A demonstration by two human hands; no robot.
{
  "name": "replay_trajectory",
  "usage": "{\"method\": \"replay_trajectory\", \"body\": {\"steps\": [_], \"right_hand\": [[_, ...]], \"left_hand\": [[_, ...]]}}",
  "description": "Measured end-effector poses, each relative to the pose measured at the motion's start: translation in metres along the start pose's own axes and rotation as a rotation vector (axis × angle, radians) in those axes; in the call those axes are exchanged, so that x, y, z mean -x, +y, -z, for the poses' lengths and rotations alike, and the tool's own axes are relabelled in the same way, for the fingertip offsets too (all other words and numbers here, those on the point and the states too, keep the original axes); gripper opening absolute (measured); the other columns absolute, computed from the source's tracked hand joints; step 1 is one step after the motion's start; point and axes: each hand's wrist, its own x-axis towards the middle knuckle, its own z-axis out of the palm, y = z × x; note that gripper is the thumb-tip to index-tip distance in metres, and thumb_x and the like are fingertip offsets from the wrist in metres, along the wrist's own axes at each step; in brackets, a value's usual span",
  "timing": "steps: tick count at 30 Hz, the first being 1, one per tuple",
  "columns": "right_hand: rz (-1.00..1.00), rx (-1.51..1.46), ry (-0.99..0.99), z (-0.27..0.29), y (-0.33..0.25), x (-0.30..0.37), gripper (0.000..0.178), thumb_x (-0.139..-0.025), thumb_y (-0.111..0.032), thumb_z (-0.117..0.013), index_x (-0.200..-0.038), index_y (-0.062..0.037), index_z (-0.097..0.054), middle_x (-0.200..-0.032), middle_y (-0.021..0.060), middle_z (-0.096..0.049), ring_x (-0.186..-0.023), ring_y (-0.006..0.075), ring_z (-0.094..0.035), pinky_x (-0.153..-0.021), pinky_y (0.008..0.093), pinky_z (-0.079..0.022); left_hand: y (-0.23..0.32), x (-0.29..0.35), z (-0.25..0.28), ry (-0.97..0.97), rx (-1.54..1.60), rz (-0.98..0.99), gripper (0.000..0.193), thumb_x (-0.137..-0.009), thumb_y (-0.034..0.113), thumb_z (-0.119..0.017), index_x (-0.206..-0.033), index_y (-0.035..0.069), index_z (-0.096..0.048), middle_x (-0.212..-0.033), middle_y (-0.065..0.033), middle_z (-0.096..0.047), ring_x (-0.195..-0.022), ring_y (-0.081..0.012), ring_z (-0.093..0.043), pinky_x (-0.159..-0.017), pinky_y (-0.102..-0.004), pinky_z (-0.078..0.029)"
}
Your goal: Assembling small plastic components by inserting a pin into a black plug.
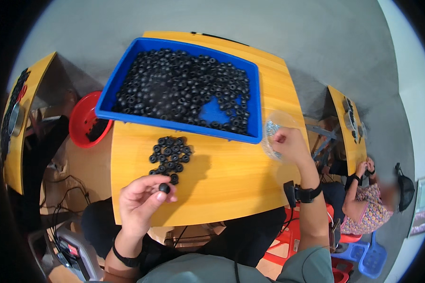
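Note:
Between the thumb and fingers of my left hand (139, 203) is a small black round knob (164, 187), held above the near part of the table. Just beyond it, a loose cluster of similar black knobs (167, 153) lies on the wood, several showing a hole in the end. On the right, my right hand (292, 145) hovers at a clear round container (290, 118) of tiny shiny metal pieces (271, 129). Its fingers are pinched together; anything between them is too small or hidden to name.
A large blue tray (174, 123) full of black knobs takes up the far side of the yellow table (231, 184). A red basin (78, 125) stands lower at left. To the right, another person (370, 203) sits at a second table (342, 120).

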Motion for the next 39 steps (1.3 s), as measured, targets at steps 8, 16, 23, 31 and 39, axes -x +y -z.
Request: {"method": "replay_trajectory", "body": {"steps": [8, 16, 23, 31, 39], "right_hand": [[-0.074, -0.250, -0.039, -0.003, 0.017, -0.007, 0.005, -0.070, 0.002, -0.065, -0.074, 0.0013, -0.061, -0.067, 0.0020, -0.061, -0.061, 0.0082, -0.056, -0.058, 0.0225, -0.047], [0.059, 0.118, 0.070, -0.012, 0.002, -0.011, 0.013, -0.060, 0.000, -0.065, -0.072, -0.0017, -0.063, -0.067, 0.0154, -0.061, -0.062, 0.0277, -0.060, -0.059, 0.0324, -0.049], [0.047, 0.108, 0.083, -0.017, -0.001, -0.012, 0.007, -0.059, -0.003, -0.066, -0.065, -0.0016, -0.063, -0.066, 0.0160, -0.061, -0.061, 0.0305, -0.060, -0.059, 0.0347, -0.049], [-0.070, 0.101, 0.259, -0.007, -0.011, -0.009, 0.007, -0.060, -0.002, -0.064, -0.066, -0.0003, -0.061, -0.060, 0.0121, -0.059, -0.056, 0.0217, -0.059, -0.056, 0.0310, -0.048], [0.152, -1.037, -0.126, 0.001, -0.137, 0.059, 0.010, -0.073, 0.008, -0.058, -0.080, 0.0011, -0.060, -0.078, 0.0041, -0.061, -0.066, 0.0092, -0.058, -0.062, 0.0214, -0.050]], "left_hand": [[0.004, 0.005, 0.004, 0.011, -0.010, -0.010, 0.020, -0.084, 0.002, -0.059, -0.103, -0.003, -0.058, -0.088, -0.0123, -0.064, -0.075, -0.0160, -0.063, -0.071, -0.0277, -0.051], [0.001, 0.003, 0.001, -0.002, -0.025, -0.033, 0.020, -0.083, 0.003, -0.060, -0.102, -0.003, -0.058, -0.088, -0.0119, -0.064, -0.075, -0.0154, -0.062, -0.071, -0.0270, -0.051], [0.003, 0.004, 0.004, -0.013, 0.008, -0.018, 0.019, -0.084, 0.001, -0.059, -0.103, -0.003, -0.059, -0.089, -0.0099, -0.063, -0.077, -0.0137, -0.061, -0.073, -0.0258, -0.050], [0.009, 0.004, 0.004, -0.104, 0.164, -0.007, 0.021, -0.084, 0.000, -0.059, -0.105, -0.003, -0.059, -0.090, -0.0100, -0.064, -0.078, -0.0145, -0.061, -0.075, -0.0266, -0.049], [-0.001, 0.003, 0.007, -0.210, 0.359, -0.009, 0.021, -0.084, 0.005, -0.061, -0.104, -0.003, -0.060, -0.091, -0.0094, -0.059, -0.078, -0.0147, -0.058, -0.071, -0.0250, -0.047]]}}
